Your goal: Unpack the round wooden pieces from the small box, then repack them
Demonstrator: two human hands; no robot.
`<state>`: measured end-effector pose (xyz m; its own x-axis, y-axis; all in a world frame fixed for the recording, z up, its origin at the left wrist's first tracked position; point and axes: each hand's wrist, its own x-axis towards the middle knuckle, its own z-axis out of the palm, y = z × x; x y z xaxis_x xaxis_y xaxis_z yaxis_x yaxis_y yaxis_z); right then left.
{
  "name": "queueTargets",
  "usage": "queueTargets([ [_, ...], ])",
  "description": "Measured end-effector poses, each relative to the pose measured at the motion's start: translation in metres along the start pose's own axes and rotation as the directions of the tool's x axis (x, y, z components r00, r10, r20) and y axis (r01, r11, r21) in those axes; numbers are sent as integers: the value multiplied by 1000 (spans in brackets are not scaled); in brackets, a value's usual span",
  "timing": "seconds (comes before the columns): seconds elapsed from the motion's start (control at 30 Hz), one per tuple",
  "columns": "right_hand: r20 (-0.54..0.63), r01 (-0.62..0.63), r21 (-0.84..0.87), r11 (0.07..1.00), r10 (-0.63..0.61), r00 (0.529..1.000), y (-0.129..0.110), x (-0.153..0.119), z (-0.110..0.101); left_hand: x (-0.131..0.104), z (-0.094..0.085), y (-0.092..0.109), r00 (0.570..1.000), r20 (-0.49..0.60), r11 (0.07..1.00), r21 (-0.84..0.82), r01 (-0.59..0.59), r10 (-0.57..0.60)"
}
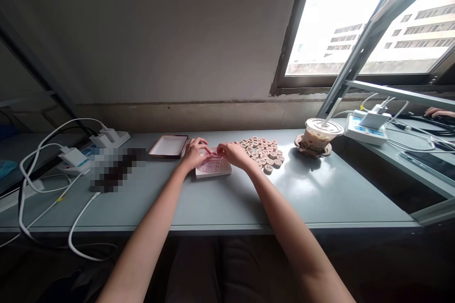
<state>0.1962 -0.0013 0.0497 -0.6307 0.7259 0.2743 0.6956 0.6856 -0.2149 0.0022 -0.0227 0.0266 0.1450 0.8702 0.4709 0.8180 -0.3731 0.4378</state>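
In the head view, left hand (195, 153) and right hand (232, 152) are pinching a red-lined sheet (210, 165) in a white box (213, 174); on the bench (220, 206), round pieces (265, 153) are lying just right, a cup (316, 136) beyond, a tray (168, 146) left.

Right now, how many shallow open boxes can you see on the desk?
2: the red-sided box lies left of the left hand; the white box lies beneath that hand and the right hand. The hands hide a little of the desk, but I see no others.
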Motion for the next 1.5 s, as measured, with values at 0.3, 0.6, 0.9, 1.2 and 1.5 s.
queueTargets([
  [0.3,84,84,-116,990,-75,994,-3,3,0,-3,-2,11,981,150,990,-48,130,-122],
  [0.6,90,48,-119,992,-37,995,-3,8,2,-5,0,7,988,141,997,38,65,-70],
  [0.9,91,11,-43,999,-7,996,-2,4,12,-4,3,-1,987,147,990,-113,81,-64],
  [1.2,83,7,-30,1000,-5,997,0,3,18,-2,4,-2,995,104,978,-204,33,-12],
  [1.5,88,-7,-63,998,13,996,-3,1,19,-2,2,1,992,125,979,-198,46,-22],
])
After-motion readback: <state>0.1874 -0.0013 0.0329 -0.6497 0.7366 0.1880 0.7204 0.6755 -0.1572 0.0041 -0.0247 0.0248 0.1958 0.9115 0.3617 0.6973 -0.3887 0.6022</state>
